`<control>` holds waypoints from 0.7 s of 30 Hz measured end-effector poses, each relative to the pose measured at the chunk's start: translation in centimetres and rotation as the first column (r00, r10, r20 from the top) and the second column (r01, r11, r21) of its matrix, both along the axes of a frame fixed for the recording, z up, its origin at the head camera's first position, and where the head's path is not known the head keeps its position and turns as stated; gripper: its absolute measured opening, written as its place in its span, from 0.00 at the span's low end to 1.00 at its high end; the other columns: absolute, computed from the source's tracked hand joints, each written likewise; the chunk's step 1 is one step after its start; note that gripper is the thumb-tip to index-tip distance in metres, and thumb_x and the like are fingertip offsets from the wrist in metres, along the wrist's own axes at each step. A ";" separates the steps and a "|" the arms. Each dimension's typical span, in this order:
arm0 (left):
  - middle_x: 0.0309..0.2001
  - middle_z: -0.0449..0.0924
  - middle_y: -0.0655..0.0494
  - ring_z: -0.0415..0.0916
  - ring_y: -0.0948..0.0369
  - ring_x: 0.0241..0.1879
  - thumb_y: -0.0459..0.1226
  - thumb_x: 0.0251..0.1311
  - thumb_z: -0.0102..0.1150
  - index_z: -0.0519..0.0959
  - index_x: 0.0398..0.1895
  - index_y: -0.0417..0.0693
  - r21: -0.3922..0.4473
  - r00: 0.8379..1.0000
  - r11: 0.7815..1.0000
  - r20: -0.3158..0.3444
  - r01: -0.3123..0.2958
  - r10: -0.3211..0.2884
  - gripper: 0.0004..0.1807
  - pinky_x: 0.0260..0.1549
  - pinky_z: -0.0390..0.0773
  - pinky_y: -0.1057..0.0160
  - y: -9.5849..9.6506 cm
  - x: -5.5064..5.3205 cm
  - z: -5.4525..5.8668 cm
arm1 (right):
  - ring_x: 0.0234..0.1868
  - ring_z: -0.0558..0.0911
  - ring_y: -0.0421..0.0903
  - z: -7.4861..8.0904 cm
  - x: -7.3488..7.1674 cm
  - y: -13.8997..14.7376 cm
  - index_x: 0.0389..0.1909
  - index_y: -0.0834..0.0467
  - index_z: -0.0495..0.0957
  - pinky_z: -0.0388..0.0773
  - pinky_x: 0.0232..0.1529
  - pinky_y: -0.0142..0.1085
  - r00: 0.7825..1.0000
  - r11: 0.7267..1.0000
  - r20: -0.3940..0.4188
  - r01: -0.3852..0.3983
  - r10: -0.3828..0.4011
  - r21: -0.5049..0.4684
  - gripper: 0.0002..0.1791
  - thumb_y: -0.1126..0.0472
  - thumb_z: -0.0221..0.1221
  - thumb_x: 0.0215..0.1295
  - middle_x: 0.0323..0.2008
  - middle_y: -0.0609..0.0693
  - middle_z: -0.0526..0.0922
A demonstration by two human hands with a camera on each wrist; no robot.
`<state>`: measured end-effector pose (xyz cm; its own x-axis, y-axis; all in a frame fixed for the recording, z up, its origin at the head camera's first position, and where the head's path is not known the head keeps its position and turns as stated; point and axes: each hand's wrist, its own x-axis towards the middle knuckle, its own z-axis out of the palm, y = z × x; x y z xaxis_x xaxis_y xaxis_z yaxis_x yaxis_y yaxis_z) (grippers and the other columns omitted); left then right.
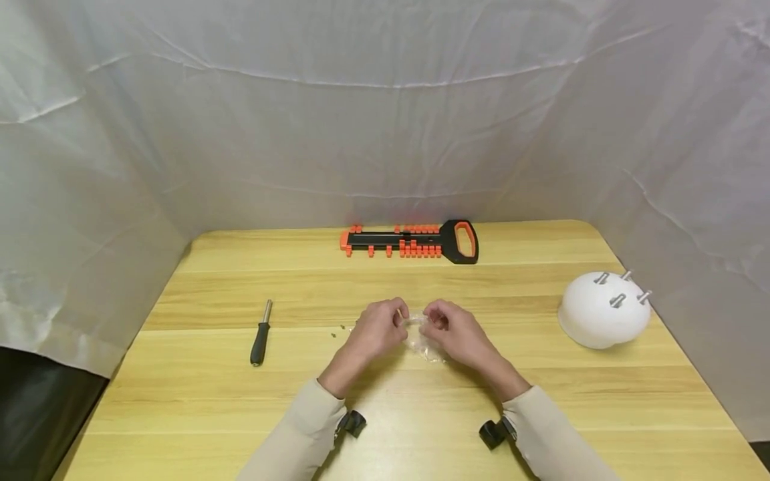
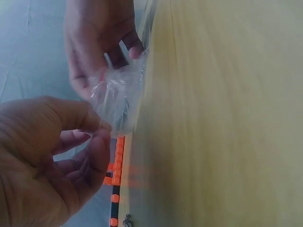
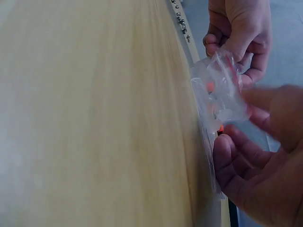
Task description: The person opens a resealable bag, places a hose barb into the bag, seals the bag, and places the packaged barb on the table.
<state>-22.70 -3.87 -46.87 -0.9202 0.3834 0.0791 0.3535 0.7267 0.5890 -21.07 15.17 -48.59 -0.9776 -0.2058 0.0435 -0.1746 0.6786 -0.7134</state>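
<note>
A small clear plastic bag [image 1: 426, 349] with a thin red strip along one edge is between the two hands, above the wooden table. My left hand [image 1: 377, 329] pinches one edge of the bag between thumb and index finger, plain in the left wrist view. My right hand [image 1: 462, 336] holds the other side by its fingertips. In the right wrist view the bag [image 3: 215, 92] looks crumpled and see-through, and one right finger is blurred. Several small metal screws [image 3: 182, 22] lie on the table near the left hand; in the head view that hand partly hides them.
A screwdriver [image 1: 260, 344] with a black handle lies at left. Along the back edge is a long black tool [image 1: 375, 239] with orange clips and a looped handle. At right a white dome [image 1: 595, 317] sits with several metal prongs on top. Grey cloth [image 1: 385, 147] hangs behind.
</note>
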 end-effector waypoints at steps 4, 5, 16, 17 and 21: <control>0.24 0.76 0.60 0.70 0.67 0.22 0.25 0.45 0.60 0.80 0.34 0.47 0.001 1.000 1.000 -0.025 -0.009 0.009 0.13 0.22 0.70 0.71 0.2 -0.1 -0.1 | 0.43 0.77 0.43 0.0 0.1 0.1 0.60 0.47 0.74 0.75 0.46 0.40 0.998 0.998 -0.029 -0.056 0.056 -0.015 0.31 0.46 0.69 0.55 0.44 0.47 0.78; 0.23 0.76 0.61 0.70 0.67 0.22 0.25 0.45 0.60 0.80 0.34 0.46 0.002 1.000 1.000 -0.025 -0.010 0.010 0.13 0.22 0.70 0.71 0.2 -0.1 -0.1 | 0.44 0.76 0.43 -0.1 0.2 0.1 0.62 0.47 0.73 0.75 0.46 0.40 0.997 0.998 -0.040 -0.066 0.066 0.000 0.34 0.44 0.69 0.54 0.44 0.48 0.78; 0.23 0.76 0.60 0.69 0.68 0.21 0.25 0.45 0.59 0.81 0.36 0.43 0.012 1.000 1.000 0.010 0.005 -0.005 0.13 0.21 0.70 0.72 0.2 0.0 0.0 | 0.46 0.74 0.45 0.0 0.3 0.2 0.68 0.40 0.67 0.72 0.45 0.39 0.988 0.985 -0.089 -0.111 0.124 0.134 0.46 0.38 0.71 0.46 0.52 0.48 0.75; 0.24 0.77 0.59 0.69 0.67 0.21 0.25 0.45 0.59 0.81 0.36 0.43 0.014 1.000 1.000 0.010 0.010 -0.010 0.13 0.21 0.70 0.72 0.2 0.0 0.0 | 0.47 0.74 0.46 -0.1 0.2 0.2 0.68 0.40 0.67 0.73 0.46 0.40 0.988 0.982 -0.087 -0.118 0.131 0.145 0.46 0.37 0.71 0.46 0.52 0.48 0.75; 0.24 0.79 0.57 0.69 0.68 0.21 0.26 0.45 0.59 0.81 0.36 0.44 0.017 1.000 1.000 0.024 0.017 -0.017 0.12 0.22 0.70 0.72 0.2 -0.1 -0.2 | 0.50 0.74 0.47 -0.2 0.0 0.1 0.66 0.45 0.71 0.74 0.50 0.44 0.986 0.973 -0.079 -0.129 0.146 0.189 0.43 0.36 0.70 0.47 0.52 0.49 0.75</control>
<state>-22.79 -3.70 -47.05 -0.9153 0.3979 0.0634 0.3511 0.7106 0.6098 -21.03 15.31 -48.83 -0.9328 -0.3511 0.0808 -0.3346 0.7608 -0.5561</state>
